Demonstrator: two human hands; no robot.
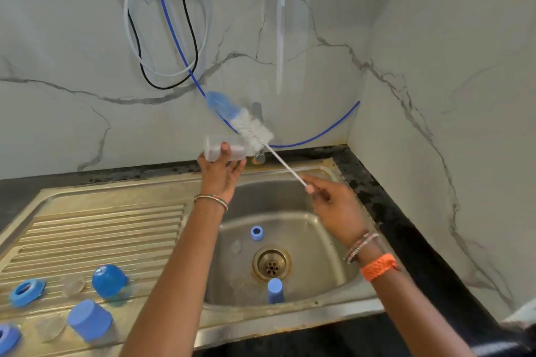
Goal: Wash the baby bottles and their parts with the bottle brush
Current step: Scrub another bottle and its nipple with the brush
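Observation:
My left hand [221, 169] grips a clear baby bottle [224, 148] lying sideways above the back of the sink [333, 275], its mouth pointing right. My right hand [327, 200] pinches the thin white handle of the bottle brush [255, 130]. The brush's white bristles and blue sponge tip are outside the bottle, slanting up to the left just above its mouth. Inside the basin lie a blue ring [257, 233], a blue cap [275, 290] and a clear teat [236, 247].
On the ribbed drainboard [101, 229] at the left sit a blue dome cap [108, 280], a blue ring [26, 292], a capped bottle [90, 323], clear teats [72, 285] and another blue ring [7, 338]. A tap [258, 113] stands behind the brush. Hoses hang on the marble wall.

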